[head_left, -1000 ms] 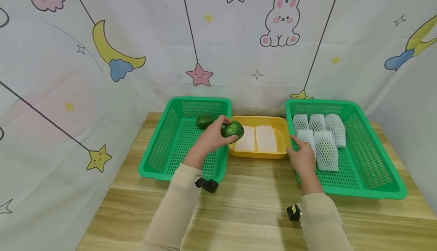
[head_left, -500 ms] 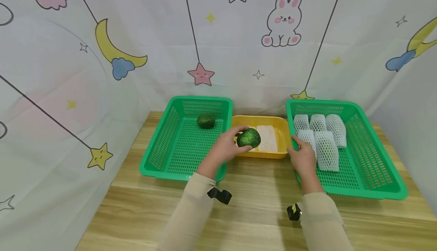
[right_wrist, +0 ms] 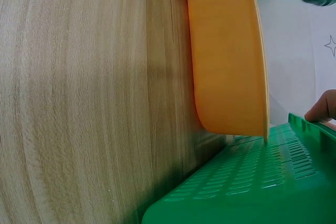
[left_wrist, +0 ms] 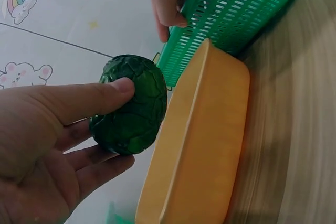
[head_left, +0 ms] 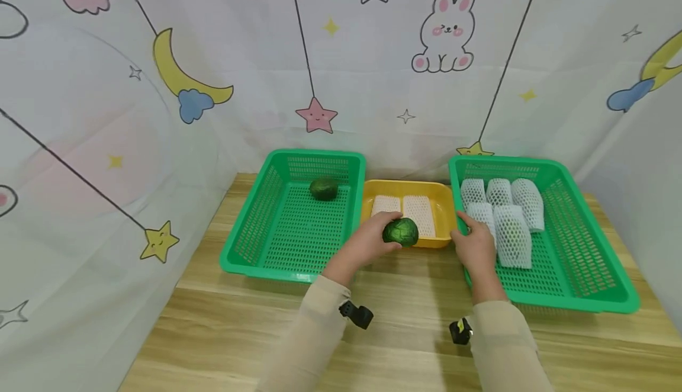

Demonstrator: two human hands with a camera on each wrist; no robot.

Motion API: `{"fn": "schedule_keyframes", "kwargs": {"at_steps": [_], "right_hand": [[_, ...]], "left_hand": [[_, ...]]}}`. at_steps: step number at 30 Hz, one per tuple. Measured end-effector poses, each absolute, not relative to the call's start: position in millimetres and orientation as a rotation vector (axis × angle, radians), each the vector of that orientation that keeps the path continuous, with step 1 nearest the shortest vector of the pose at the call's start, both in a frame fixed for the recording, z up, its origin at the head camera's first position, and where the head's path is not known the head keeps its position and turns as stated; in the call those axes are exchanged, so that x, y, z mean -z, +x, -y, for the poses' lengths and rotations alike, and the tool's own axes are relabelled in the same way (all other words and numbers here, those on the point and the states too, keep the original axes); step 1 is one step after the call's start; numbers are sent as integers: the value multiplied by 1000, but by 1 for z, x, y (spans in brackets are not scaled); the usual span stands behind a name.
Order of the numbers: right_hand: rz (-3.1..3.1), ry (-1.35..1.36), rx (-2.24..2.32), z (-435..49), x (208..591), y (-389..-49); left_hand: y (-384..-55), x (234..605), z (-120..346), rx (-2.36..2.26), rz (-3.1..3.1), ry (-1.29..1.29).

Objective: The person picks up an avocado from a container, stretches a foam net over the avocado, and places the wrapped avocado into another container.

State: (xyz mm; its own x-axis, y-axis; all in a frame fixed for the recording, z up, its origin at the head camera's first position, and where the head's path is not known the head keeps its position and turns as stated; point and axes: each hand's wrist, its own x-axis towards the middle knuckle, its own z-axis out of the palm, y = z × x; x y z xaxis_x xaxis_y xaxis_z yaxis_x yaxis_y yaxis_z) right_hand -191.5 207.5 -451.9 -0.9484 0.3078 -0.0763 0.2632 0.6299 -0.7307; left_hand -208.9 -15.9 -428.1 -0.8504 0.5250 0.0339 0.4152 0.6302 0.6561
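My left hand pinches a glossy dark green, avocado-like fruit above the front edge of the yellow tray. In the left wrist view, the thumb lies on the near side of this fruit, with fingers behind and below it. Two flat white foam net sleeves lie in the tray. My right hand grips the left rim of the right green basket; part of the grip is hidden. In the right wrist view a fingertip touches that rim.
The left green basket holds another dark green fruit. Several net-wrapped fruits fill the left part of the right basket. A printed curtain hangs behind the wooden table, and the tray stands between both baskets.
My left hand has carried the dark green fruit rightward and toward me, from beside the left basket to the tray's front edge. My right hand stays on the right basket's rim.
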Motion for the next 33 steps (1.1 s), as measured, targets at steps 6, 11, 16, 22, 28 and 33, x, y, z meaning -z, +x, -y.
{"fn": "schedule_keyframes", "kwargs": {"at_steps": [6, 11, 16, 22, 28, 33], "right_hand": [[2791, -482, -1224, -209, 453, -191], [2779, -470, -1229, -208, 452, -192], [2767, -492, -1236, -207, 453, -192], [2756, -482, -1261, -208, 454, -191], [2740, -477, -1284, -208, 454, -191], [2746, -488, -1299, -209, 454, -192]], "left_hand": [[-197, 442, -1, -947, -2652, 784], [-191, 459, -11, -885, -2634, 742], [-189, 478, -17, -838, -2601, 717], [-188, 488, -18, -794, -2607, 648], [-189, 489, -18, -785, -2605, 639], [-190, 486, -17, -779, -2609, 626]]}}
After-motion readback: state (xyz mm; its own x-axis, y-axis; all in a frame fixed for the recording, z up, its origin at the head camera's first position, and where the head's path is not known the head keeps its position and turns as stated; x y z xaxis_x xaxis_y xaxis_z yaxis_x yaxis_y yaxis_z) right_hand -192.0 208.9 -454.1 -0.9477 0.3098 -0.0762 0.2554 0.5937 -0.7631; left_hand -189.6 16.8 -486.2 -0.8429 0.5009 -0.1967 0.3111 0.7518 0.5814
